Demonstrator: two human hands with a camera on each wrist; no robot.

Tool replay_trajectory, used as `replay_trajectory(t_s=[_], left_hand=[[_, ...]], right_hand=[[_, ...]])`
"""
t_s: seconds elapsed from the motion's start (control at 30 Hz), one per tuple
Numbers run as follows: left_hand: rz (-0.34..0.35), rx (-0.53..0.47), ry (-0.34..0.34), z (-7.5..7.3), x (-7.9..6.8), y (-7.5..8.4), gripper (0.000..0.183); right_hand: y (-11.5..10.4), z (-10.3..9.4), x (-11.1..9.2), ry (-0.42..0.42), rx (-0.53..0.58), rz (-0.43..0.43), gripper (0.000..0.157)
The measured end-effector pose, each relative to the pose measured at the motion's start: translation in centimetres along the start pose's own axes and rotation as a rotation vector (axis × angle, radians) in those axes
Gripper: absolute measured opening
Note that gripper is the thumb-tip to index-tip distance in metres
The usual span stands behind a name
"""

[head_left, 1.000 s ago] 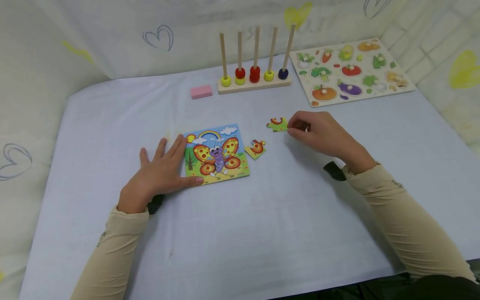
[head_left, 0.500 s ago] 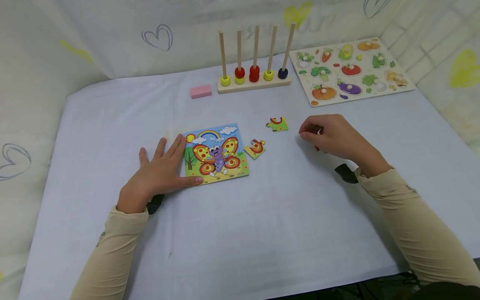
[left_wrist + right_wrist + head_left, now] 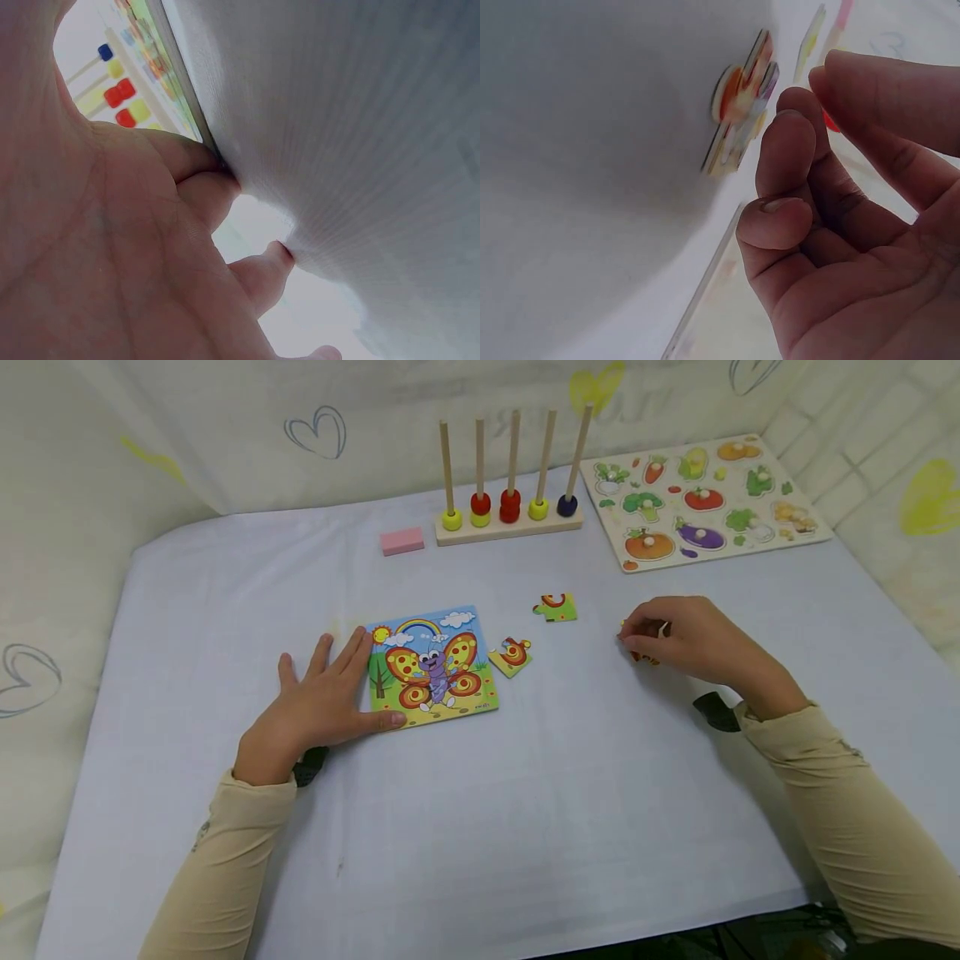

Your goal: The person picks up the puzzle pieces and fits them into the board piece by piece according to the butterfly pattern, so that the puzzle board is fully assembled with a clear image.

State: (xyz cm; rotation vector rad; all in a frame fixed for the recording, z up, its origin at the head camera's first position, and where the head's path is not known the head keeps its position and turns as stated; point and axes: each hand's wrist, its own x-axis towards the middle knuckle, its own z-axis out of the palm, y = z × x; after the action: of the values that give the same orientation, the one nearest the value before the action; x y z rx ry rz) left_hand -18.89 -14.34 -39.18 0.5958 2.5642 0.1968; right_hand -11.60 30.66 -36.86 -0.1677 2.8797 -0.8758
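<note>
Orange-patterned puzzle piece (image 3: 733, 99), mostly hidden from above by right hand (image 3: 682, 639), blurry

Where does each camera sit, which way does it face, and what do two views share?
Head: on the head, facing forward and down at the table; left hand, right hand and sleeves show.
Left wrist: on that wrist, looking along the palm and fingers toward the bead rack.
Right wrist: on that wrist, looking past curled fingers at a puzzle piece.
Head and left wrist share the bead rack.

Left hand (image 3: 315, 714): palm down, fingers (image 3: 349, 653) spread | Right hand (image 3: 682, 637): fingers curled | both forearms (image 3: 223, 872) angled inward
</note>
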Motion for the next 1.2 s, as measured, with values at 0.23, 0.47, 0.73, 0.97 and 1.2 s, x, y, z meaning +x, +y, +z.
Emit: replay_trajectory(t_s=[0.23,0.47,0.73,0.97,1.2], left_hand=[[0.007,-0.002,0.001,-0.1,0.0,-0.1,0.128],[-0.002,-0.007,0.001,0.0,0.0,-0.1,0.129],[-0.006,-0.010,0.000,0.0,0.0,0.0,0.129],[-0.007,-0.011,0.006,0.0,0.0,0.0,0.128],[-0.008,-0.019,0.010,0.0,0.0,-0.1,0.128]], right_hand=[[0.7,-0.1,0.0,0.012,-0.007,-0.005,0.008],[0.2,0.2,1.0,0.014,-0.007,-0.022,0.006],[-0.6,0.7,2.7,0.026,-0.018,-0.058,0.006],[-1.4,1.3,4.0,0.023,-0.009,-0.102,0.006],[-2.4,1.8,5.4,0.003,-0.002,-0.112,0.013]])
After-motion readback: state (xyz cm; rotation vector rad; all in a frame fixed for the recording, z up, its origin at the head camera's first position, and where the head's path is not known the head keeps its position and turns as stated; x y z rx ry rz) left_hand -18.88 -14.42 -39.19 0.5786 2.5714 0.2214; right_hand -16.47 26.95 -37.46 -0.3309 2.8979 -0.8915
